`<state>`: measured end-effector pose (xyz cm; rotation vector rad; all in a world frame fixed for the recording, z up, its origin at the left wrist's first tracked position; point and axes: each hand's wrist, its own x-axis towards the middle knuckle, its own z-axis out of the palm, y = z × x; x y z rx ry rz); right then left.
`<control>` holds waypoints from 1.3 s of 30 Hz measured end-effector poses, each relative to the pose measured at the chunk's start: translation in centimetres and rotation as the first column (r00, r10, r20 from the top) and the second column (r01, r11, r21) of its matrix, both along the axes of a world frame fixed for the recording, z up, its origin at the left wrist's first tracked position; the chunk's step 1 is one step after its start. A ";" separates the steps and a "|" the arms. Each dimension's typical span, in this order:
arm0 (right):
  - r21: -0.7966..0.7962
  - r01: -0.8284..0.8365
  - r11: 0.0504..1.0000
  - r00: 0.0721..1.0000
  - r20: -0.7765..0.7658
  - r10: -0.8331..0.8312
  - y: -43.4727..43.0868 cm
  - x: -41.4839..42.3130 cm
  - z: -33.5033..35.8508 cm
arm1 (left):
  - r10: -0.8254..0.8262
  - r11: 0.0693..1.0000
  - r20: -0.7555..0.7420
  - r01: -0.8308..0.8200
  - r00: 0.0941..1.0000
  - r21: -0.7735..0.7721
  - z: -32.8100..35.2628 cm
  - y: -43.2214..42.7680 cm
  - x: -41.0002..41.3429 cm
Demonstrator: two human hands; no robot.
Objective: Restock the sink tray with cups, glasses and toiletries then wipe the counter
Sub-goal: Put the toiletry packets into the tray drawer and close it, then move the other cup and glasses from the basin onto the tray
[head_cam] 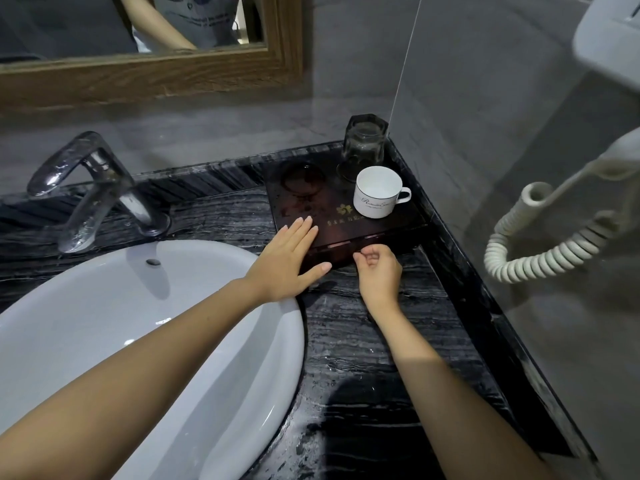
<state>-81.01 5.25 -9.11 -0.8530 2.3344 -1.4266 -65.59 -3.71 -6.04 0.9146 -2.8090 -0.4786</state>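
Two hands meet at the front of a dark tray [322, 199] that sits in the back right corner of the black marbled bench [363, 323], against the grey wall. The left hand [289, 258] lies flat on the tray's front left corner, fingers straight and together, thumb spread along the front edge. The right hand [379, 268] is just beside it at the middle of the front edge, fingers curled in and thumb meeting the forefinger close to the rim; whether it pinches anything cannot be told.

On the tray a white cup [377, 192] stands upright on the right side, handle pointing right. Just behind it, at the back right corner, a clear glass [363, 143] stands upside down. A round recess [302, 178] marks the tray's back left part, and gold lettering shows near the middle.

Left of the tray are a white sink [138, 323] and a chrome tap [90, 188]. A wood-framed mirror [138, 74] hangs above, and a white coiled cord [540, 251] hangs on the right wall.
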 end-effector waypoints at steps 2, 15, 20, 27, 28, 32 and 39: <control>-0.009 0.000 1.000 1.000 -0.003 0.000 -0.5 -0.1 0.0 | 0.002 1.000 0.001 -0.002 1.000 -0.006 0.0 0.1 0.0; 0.003 0.015 1.000 1.000 -0.018 -0.015 -0.7 0.8 0.2 | 0.005 0.999 0.026 -0.004 1.000 -0.034 -0.5 0.1 -0.1; 0.153 -0.027 0.988 0.999 -0.033 0.032 -0.6 1.2 1.5 | 0.008 0.998 0.097 -0.002 0.995 -0.063 -0.5 0.2 -0.3; 0.494 -0.233 0.838 0.966 0.020 0.256 0.3 2.8 4.5 | 0.030 0.997 0.171 -0.018 0.985 -0.071 0.4 1.4 1.3; 0.556 -0.256 0.791 0.959 0.043 0.280 0.3 3.1 5.2 | 0.037 0.998 0.183 -0.026 0.982 -0.063 0.7 1.5 1.9; 0.776 -0.357 0.521 0.867 0.067 0.494 -0.1 4.4 8.6 | 0.048 0.993 0.313 -0.080 0.948 0.089 3.6 0.8 5.2; 0.808 -0.575 0.130 0.573 0.284 0.768 -4.7 9.6 15.8 | 0.082 0.919 0.442 -0.239 0.893 0.313 11.5 -1.9 14.3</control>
